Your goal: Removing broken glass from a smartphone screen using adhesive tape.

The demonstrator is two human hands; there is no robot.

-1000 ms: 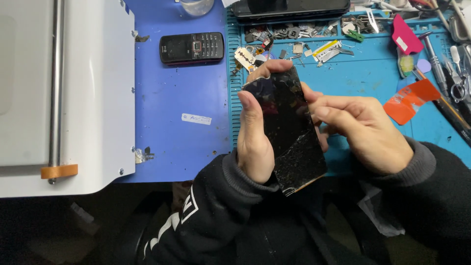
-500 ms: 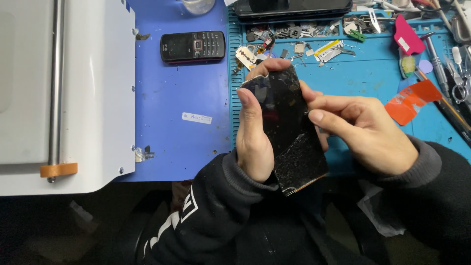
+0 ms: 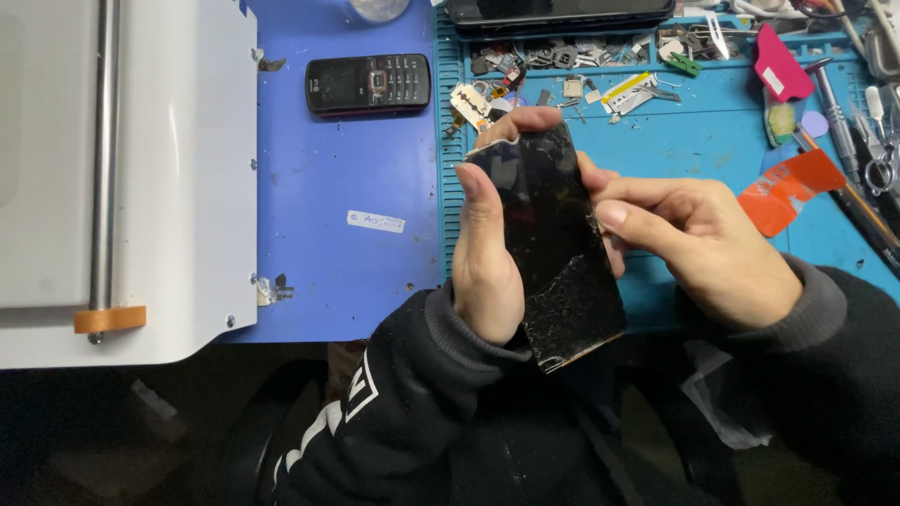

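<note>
From the head view, our left hand (image 3: 487, 258) grips a cracked black phone screen (image 3: 553, 244) over the near edge of the teal mat (image 3: 694, 159); our right hand (image 3: 708, 244) pinches its right edge. Left lies a small white label (image 3: 376, 221) on blue mat (image 3: 337, 244), a black keypad phone (image 3: 367, 84) farther, an orange tab (image 3: 787, 190) right.

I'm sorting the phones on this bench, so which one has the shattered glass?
The black touchscreen phone, gripped by the left hand and right hand; its lower glass is crazed white. The small keypad phone lies whole on the blue mat.
</note>
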